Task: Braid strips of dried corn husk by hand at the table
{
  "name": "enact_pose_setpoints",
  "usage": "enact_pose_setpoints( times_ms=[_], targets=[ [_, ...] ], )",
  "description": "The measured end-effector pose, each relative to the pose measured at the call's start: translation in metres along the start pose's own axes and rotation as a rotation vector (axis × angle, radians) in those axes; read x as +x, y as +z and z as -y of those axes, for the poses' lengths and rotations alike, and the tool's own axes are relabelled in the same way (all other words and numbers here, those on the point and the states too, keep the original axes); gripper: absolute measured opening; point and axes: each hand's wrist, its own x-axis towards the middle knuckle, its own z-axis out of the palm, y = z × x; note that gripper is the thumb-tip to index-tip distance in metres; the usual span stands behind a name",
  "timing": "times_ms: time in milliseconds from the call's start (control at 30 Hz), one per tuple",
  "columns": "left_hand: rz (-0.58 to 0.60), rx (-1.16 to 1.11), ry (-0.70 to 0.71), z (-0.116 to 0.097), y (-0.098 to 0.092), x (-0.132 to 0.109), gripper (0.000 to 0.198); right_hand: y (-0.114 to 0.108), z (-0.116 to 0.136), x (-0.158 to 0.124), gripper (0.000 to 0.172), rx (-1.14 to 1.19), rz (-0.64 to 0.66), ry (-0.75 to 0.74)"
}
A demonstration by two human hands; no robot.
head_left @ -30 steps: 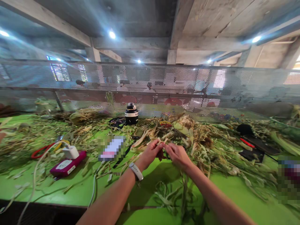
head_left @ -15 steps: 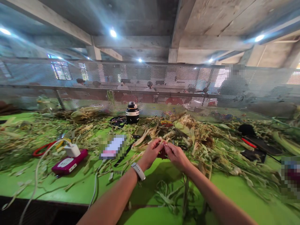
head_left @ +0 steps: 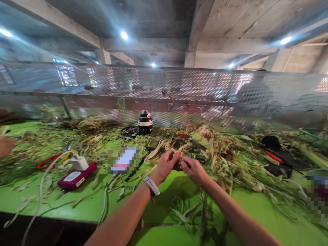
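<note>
Close together above the green table (head_left: 164, 188), my left hand (head_left: 166, 166) and my right hand (head_left: 194, 170) have their fingers pinched around a small piece of pale corn husk (head_left: 178, 153). The fingertips hide most of it. A light-coloured watch band circles my left wrist. Just beyond the fingers lie dry corn husks (head_left: 164, 145), with a heap of husks (head_left: 205, 133) behind them to the right. Below my right forearm, loose green-white strips (head_left: 184, 213) lie near the table's front edge.
Left of my hands are a phone (head_left: 125, 159) with a cable, and a magenta power bank (head_left: 77, 177) with a white plug. Red-handled scissors (head_left: 48, 162) lie farther left. A black bottle (head_left: 145, 123) stands before the perforated metal screen (head_left: 159, 82). Another person's hand (head_left: 6, 147) shows at the left edge.
Another person's hand has come into view at the left edge. My two hands stay almost in place, with small finger movements at the husk.
</note>
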Motion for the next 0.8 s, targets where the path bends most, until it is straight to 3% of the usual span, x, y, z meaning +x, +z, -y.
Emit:
enact_pose_setpoints(
  times_ms=[233, 333, 467, 533, 600, 667, 800],
  targets=[
    [0.011, 0.008, 0.076, -0.004, -0.006, 0.002, 0.034, -0.003, 0.013, -0.005, 0.026, 0.007, -0.042, -0.027],
    [0.077, 0.077, 0.077, -0.003, -0.009, 0.002, 0.033, -0.011, 0.018, -0.007, 0.027, -0.062, -0.048, -0.033],
    [0.248, 0.220, 0.087, 0.001, -0.010, 0.003, 0.037, -0.023, 0.015, -0.005, 0.022, -0.103, -0.274, -0.051],
    [0.303, 0.226, 0.088, 0.003, -0.009, 0.002, 0.040, -0.023, 0.007, -0.002, 0.022, -0.047, -0.326, -0.041],
    [0.334, 0.200, 0.077, 0.005, -0.006, 0.001, 0.043, -0.019, -0.003, 0.001, 0.023, 0.073, -0.265, -0.014],
    [0.344, 0.185, 0.070, 0.004, -0.002, -0.001, 0.044, -0.012, -0.011, 0.003, 0.021, 0.217, -0.232, 0.021],
    [0.341, 0.209, 0.035, -0.001, 0.000, -0.005, 0.041, -0.005, -0.013, 0.004, 0.019, 0.362, -0.286, 0.049]
  ],
)
